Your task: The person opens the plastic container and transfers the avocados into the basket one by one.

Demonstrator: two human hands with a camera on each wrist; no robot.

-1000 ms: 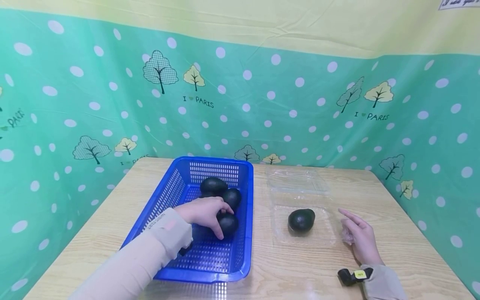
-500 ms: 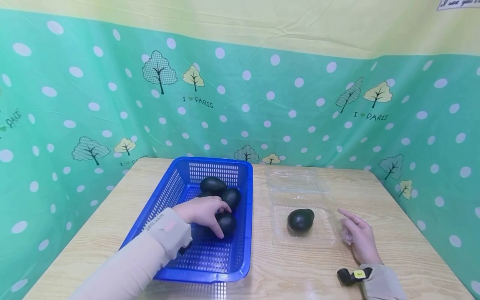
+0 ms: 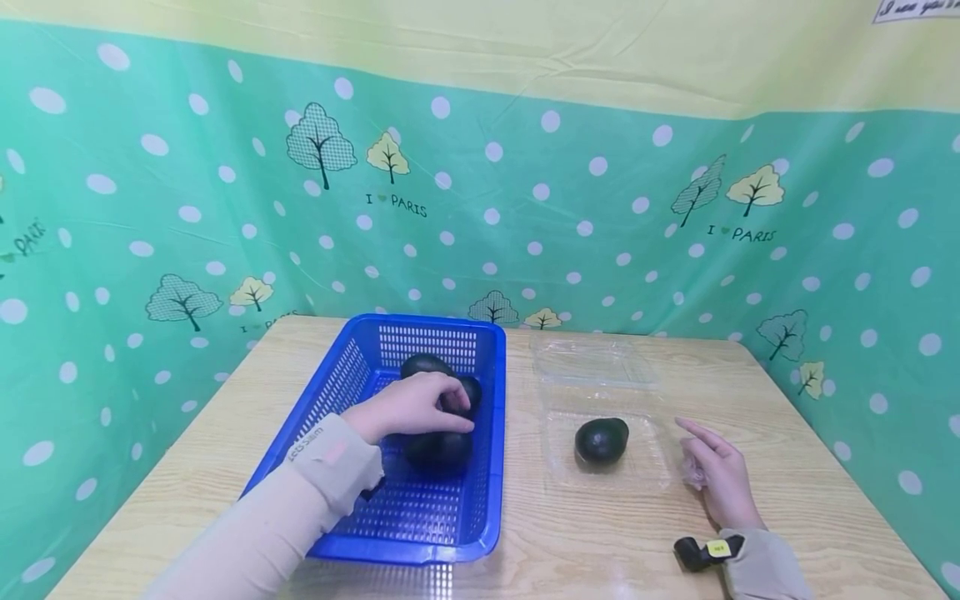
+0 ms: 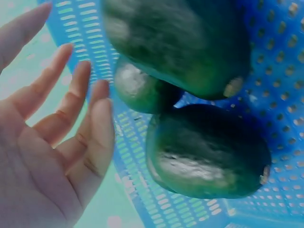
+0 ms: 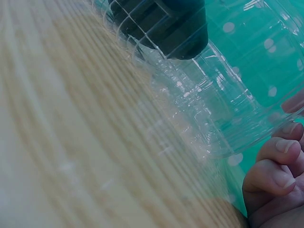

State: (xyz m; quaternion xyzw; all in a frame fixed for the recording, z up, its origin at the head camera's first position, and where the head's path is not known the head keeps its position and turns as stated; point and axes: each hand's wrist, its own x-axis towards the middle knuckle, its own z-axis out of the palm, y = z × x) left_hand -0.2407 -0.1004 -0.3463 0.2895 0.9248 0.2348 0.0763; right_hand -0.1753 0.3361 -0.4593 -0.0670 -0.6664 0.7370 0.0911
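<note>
One dark avocado [image 3: 602,440] already lay in the clear plastic clamshell [image 3: 645,471], steadied by the relaxed, empty right hand [image 3: 722,477], while three avocados [image 3: 442,448] remained in the blue basket [image 3: 420,533] beneath the open-fingered, empty left hand [image 3: 408,407].

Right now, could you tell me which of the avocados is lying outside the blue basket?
It is the lone avocado in the clear plastic tray near the right hand. All the other avocados lie together in the blue basket, under the left hand.
</note>
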